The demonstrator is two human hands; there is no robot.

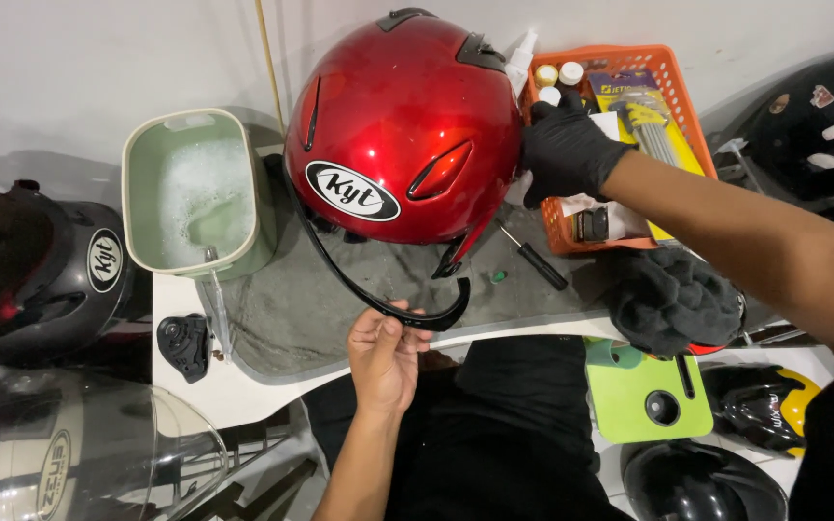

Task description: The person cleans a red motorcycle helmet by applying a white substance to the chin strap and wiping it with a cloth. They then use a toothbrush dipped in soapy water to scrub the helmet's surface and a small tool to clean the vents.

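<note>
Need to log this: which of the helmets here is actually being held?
The glossy red helmet on the grey mat, gloved right hand on its side. The black helmets sit untouched at the edges.

Single head-worn view, looking steeply down from close above at the worktop (243, 386) edge, facing the white wall (69, 68) behind it, wearer's lap at bottom of frame.

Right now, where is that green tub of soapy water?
In the head view the green tub stands at the left of the grey mat, just left of the red helmet and right of a black helmet.
</note>
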